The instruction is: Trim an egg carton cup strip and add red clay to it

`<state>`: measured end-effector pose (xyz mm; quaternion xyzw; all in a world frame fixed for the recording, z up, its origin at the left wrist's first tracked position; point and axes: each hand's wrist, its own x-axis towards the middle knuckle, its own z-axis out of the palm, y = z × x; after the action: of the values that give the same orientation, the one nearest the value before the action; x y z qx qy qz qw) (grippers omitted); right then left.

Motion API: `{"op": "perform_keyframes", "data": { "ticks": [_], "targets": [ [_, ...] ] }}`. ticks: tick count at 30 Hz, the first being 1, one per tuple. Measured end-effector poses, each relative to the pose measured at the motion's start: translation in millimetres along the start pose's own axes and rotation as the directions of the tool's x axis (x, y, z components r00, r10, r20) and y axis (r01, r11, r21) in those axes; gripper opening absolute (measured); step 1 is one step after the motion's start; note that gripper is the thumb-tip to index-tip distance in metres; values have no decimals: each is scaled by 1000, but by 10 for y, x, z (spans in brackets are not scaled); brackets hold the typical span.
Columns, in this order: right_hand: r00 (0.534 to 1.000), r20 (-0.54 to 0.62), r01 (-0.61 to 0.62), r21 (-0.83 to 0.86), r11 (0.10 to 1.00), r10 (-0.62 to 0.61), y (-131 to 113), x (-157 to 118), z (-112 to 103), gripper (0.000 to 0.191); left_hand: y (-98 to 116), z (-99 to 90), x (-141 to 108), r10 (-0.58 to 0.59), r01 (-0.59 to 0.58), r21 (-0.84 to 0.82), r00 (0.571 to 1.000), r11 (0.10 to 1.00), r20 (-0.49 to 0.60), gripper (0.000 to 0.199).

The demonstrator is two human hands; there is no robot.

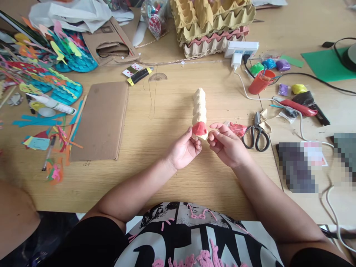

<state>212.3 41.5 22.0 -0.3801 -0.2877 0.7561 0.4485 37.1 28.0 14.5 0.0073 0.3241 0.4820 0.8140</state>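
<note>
A cream egg-carton strip with a row of bumps points away from me above the table. Red soft clay covers part of its near bump. My left hand grips the near end, thumb on the left side and fingers curled beneath. Close by the strip's right edge is my right hand, thumb and fingers drawn together in a pinch; anything between them is too small to make out. Just beyond that hand lie a red clay packet and black-handled scissors.
A cardboard sheet lies left, near colourful paper crafts and scraps. Stacked egg trays stand at the back. A power strip, white cable, red cup and clay packets are on the right. Another person's limb shows lower left.
</note>
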Motion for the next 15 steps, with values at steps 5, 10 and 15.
{"op": "perform_keyframes", "data": {
  "ticks": [5, 10, 15],
  "targets": [
    [999, -9, -33, 86, 996, 34, -17, 12, 7, 29, 2, -9, -2, 5, -5, 3, 1000, 1000, 14, 23],
    [997, 6, -76, 136, 988, 76, -36, 27, -14, 25, -4, -21, 5, -1, 1, 0, 1000, 1000, 17, 20],
    [983, -31, -183, -6, 983, 182, 21, -5, 10, 25, -29, -28, 1, -9, 8, 26, 1000, 1000, 27, 22]
  ]
}}
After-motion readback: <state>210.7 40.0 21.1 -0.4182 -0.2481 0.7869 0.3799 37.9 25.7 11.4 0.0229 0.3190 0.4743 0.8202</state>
